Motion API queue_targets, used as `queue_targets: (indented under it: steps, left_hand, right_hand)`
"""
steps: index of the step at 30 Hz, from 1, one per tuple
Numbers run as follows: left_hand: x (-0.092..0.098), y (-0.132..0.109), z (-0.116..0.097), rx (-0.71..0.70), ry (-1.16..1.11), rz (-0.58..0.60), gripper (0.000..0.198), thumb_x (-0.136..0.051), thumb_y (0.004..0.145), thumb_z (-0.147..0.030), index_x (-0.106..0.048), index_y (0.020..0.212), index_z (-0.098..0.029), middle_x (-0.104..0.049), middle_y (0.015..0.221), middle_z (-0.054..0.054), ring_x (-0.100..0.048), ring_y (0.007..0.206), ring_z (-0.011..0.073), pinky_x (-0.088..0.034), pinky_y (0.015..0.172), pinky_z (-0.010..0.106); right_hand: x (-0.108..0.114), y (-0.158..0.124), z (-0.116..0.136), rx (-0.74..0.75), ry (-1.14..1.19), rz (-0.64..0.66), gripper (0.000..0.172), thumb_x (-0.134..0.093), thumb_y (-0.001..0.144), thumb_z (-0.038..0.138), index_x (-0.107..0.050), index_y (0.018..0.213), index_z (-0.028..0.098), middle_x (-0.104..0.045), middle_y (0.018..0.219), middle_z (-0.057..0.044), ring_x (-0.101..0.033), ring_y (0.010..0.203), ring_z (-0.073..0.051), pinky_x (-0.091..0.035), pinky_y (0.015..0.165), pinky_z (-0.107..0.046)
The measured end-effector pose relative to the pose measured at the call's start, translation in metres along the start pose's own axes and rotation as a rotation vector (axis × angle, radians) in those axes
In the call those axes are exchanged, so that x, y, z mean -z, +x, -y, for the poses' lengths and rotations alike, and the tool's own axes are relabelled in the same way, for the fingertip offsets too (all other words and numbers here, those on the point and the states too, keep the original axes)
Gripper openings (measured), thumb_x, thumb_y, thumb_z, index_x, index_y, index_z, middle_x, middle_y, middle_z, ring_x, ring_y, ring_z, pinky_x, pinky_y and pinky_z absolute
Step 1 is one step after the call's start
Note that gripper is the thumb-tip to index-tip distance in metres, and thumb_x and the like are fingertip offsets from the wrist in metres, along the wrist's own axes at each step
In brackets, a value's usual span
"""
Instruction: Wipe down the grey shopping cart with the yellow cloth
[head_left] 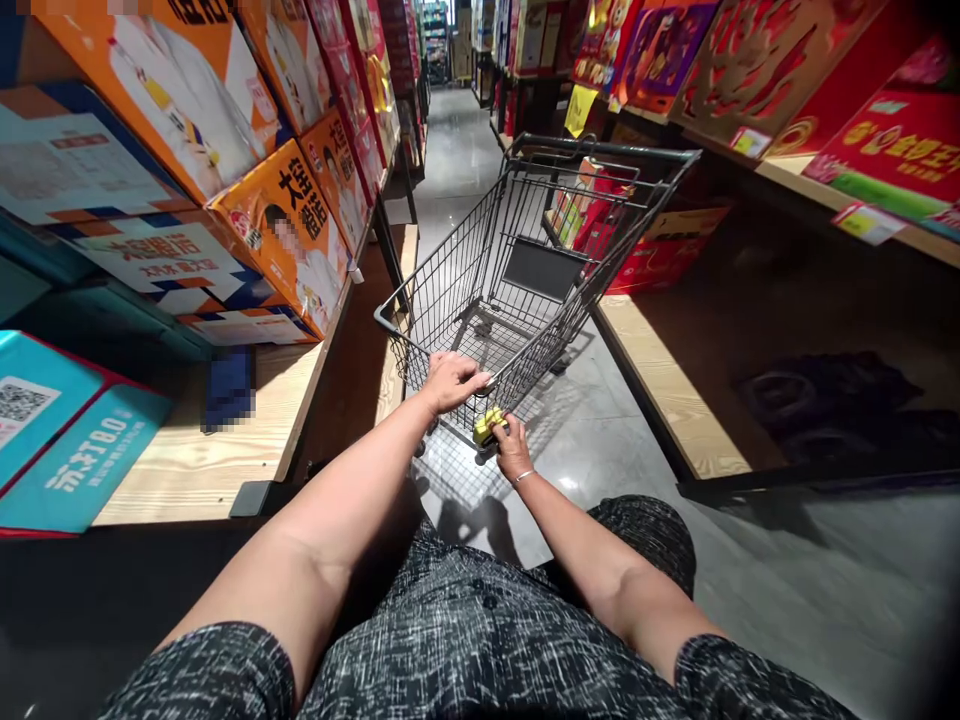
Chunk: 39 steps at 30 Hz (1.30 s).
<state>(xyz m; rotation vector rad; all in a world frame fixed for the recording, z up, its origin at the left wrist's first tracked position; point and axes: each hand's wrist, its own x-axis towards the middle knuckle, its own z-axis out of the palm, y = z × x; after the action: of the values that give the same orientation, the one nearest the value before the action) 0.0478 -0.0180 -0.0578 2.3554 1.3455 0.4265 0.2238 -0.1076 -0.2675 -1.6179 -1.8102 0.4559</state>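
Observation:
A black wire shopping cart (439,285) stands in front of me, its handle at the far end and its basket empty. My left hand (454,382) is on the near rim, fingers curled over the bar. Lower and to the right, my right hand (513,448) pinches a small yellow cloth-like item (489,425) with dark patches against the outside of the cart's near end. What exactly this item is, I cannot make out. A thin bracelet circles my right wrist.
To the left, orange drink cartons (289,225) and a turquoise box (97,440) sit on a wooden shelf (217,470). Red gift boxes (900,150) line the right shelves, above a low wooden ledge (675,390). A grey-floored aisle (457,140) runs ahead beyond the cart.

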Motion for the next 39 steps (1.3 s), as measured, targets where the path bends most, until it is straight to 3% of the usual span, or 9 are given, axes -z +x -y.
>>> queue_targets:
  steps: [6, 12, 15, 18, 24, 28, 31, 36, 39]
  left_hand:
    - [0.002, 0.006, 0.004, 0.002, -0.012, -0.004, 0.041, -0.053, 0.093, -0.049, -0.051, 0.064, -0.020, -0.063, 0.074, 0.000, -0.055, 0.091, 0.0206, -0.029, 0.107, 0.046]
    - [0.003, 0.006, 0.011, -0.012, -0.050, -0.021, 0.039, -0.057, 0.089, -0.048, -0.050, 0.063, -0.021, -0.061, 0.072, -0.002, -0.054, 0.089, 0.0196, -0.026, 0.113, 0.047]
    - [0.005, 0.004, 0.016, -0.019, -0.050, -0.031, 0.041, -0.054, 0.090, -0.046, -0.046, 0.060, -0.020, -0.059, 0.070, -0.001, -0.054, 0.088, 0.0196, -0.026, 0.114, 0.046]
    - [0.006, 0.001, 0.022, -0.018, -0.044, -0.054, 0.045, -0.049, 0.093, -0.046, -0.043, 0.057, -0.020, -0.057, 0.067, -0.001, -0.054, 0.084, 0.0185, -0.026, 0.115, 0.047]
    - [0.008, -0.003, 0.035, -0.015, -0.020, -0.069, 0.047, -0.050, 0.091, -0.049, -0.044, 0.055, -0.020, -0.054, 0.062, -0.002, -0.056, 0.083, 0.0180, -0.022, 0.119, 0.048]
    - [0.011, -0.006, 0.041, -0.008, -0.005, -0.048, 0.042, -0.053, 0.090, -0.046, -0.047, 0.057, -0.021, -0.059, 0.066, -0.002, -0.058, 0.088, 0.0184, -0.020, 0.122, 0.049]
    - [0.014, -0.009, 0.042, -0.017, -0.006, -0.054, 0.029, -0.052, 0.092, -0.041, -0.060, 0.070, -0.023, -0.069, 0.081, -0.001, -0.059, 0.098, 0.0200, -0.017, 0.125, 0.050]
    - [0.015, -0.018, 0.027, 0.014, 0.030, -0.073, 0.022, -0.052, 0.095, -0.035, -0.071, 0.100, -0.025, -0.074, 0.112, 0.004, -0.055, 0.121, 0.0251, -0.020, 0.124, 0.053]
    - [0.008, -0.026, 0.010, 0.044, 0.075, -0.078, 0.028, -0.044, 0.100, -0.030, -0.072, 0.103, -0.024, -0.075, 0.111, 0.006, -0.059, 0.116, 0.0252, -0.024, 0.122, 0.054]
  right_hand:
    - [0.025, 0.020, 0.002, -0.001, 0.024, -0.012, 0.054, -0.052, 0.063, 0.002, -0.071, 0.107, 0.027, -0.056, 0.125, -0.010, -0.056, 0.114, -0.027, -0.053, 0.102, -0.046]
    - [0.103, 0.086, 0.035, 0.098, 0.029, -0.421, 0.047, -0.050, 0.075, 0.009, -0.067, 0.117, 0.025, -0.046, 0.130, -0.012, -0.050, 0.127, -0.029, -0.044, 0.111, -0.052]
    - [0.120, 0.105, 0.049, 0.119, -0.065, -0.541, 0.044, -0.052, 0.081, 0.013, -0.066, 0.121, 0.025, -0.043, 0.133, -0.013, -0.047, 0.131, -0.031, -0.045, 0.111, -0.053]
    - [0.098, 0.093, 0.052, 0.124, -0.151, -0.470, 0.050, -0.053, 0.079, 0.012, -0.067, 0.124, 0.029, -0.044, 0.133, -0.013, -0.046, 0.130, -0.033, -0.047, 0.108, -0.055]
    - [0.012, 0.023, 0.025, 0.081, -0.111, -0.105, 0.057, -0.054, 0.065, 0.003, -0.072, 0.110, 0.031, -0.053, 0.122, -0.010, -0.053, 0.112, -0.029, -0.056, 0.097, -0.049]
    - [0.002, 0.013, 0.017, 0.053, -0.087, -0.018, 0.053, -0.054, 0.062, 0.002, -0.073, 0.104, 0.028, -0.055, 0.118, -0.010, -0.055, 0.106, -0.028, -0.057, 0.093, -0.044]
    - [0.032, 0.033, 0.024, 0.094, -0.069, -0.111, 0.054, -0.052, 0.067, 0.004, -0.072, 0.112, 0.026, -0.051, 0.126, -0.012, -0.054, 0.116, -0.030, -0.052, 0.104, -0.050]
    - [0.130, 0.097, 0.038, 0.195, -0.100, -0.431, 0.052, -0.049, 0.076, 0.009, -0.068, 0.123, 0.025, -0.043, 0.136, -0.014, -0.046, 0.132, -0.032, -0.043, 0.112, -0.055]
    - [0.169, 0.131, 0.047, 0.116, -0.231, -0.456, 0.060, -0.050, 0.075, 0.008, -0.066, 0.131, 0.025, -0.038, 0.147, -0.015, -0.038, 0.136, -0.037, -0.039, 0.112, -0.060]
